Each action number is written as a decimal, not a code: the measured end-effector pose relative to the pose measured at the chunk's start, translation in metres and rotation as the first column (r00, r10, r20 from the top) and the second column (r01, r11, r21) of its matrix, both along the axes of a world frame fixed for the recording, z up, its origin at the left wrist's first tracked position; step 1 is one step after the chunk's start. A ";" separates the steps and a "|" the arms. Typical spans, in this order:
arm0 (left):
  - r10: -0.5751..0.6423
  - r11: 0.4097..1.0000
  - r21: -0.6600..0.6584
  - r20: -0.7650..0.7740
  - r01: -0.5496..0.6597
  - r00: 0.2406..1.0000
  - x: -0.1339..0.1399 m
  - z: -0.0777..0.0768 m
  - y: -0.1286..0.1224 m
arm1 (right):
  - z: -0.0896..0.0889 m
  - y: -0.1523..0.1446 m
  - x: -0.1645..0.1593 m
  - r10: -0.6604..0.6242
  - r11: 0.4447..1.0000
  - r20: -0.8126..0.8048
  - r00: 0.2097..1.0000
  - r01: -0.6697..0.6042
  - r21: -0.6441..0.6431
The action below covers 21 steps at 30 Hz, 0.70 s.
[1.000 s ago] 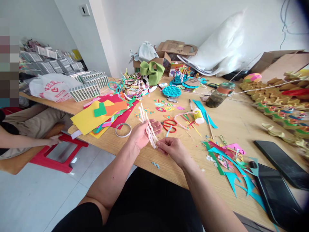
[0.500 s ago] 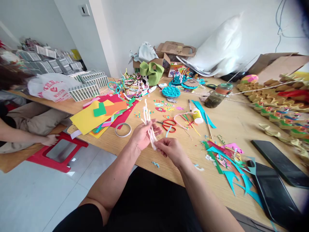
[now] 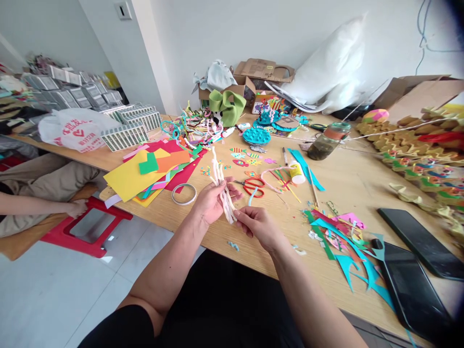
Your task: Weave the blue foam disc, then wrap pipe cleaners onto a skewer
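Note:
A bundle of white and pale pink fuzzy pipe cleaners [image 3: 217,170] stands up out of my left hand [image 3: 210,203], whose fingers are closed round its middle. At the bundle's lower end, my right hand [image 3: 255,224] pinches the tips between thumb and forefinger. Just beyond my hands lie red-handled scissors [image 3: 253,187] with a short light blue strip [image 3: 253,195] by them. A roll of tape [image 3: 184,194] rests to the left of my left hand. Near the table's front edge is a small twisted blue piece [image 3: 233,245].
Coloured paper sheets [image 3: 126,181] lie to the left, paper fish [image 3: 239,163] ahead. A glue bottle [image 3: 297,172], a jar of dark liquid [image 3: 328,141], paper scraps [image 3: 335,237] and two phones [image 3: 413,285] are on the right. Another person's hand [image 3: 77,208] touches a red stool [image 3: 87,249].
The upper ends of the pipe cleaners have tilted slightly left and drawn closer together. My hands have barely moved. At the left, the other person has leaned out of view.

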<state>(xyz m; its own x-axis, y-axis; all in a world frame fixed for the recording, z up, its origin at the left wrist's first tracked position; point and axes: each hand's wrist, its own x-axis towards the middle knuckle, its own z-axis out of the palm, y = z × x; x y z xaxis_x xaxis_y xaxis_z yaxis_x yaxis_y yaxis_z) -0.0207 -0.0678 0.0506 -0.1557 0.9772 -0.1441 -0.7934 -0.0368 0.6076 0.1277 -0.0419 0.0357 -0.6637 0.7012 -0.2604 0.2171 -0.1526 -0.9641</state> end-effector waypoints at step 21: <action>-0.015 1.000 -0.021 0.115 0.017 0.993 -0.005 -0.006 0.001 | -0.003 -0.002 -0.003 0.035 0.999 0.002 0.999 -0.035 -0.037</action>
<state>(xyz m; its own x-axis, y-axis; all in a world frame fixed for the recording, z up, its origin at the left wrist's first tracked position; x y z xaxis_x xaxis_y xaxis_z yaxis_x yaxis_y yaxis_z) -0.0258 -0.0668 0.0449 -0.1211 0.9759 -0.1815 -0.8585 -0.0111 0.5128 0.1250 -0.0437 0.0327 -0.6866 0.6678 -0.2873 0.2254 -0.1802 -0.9575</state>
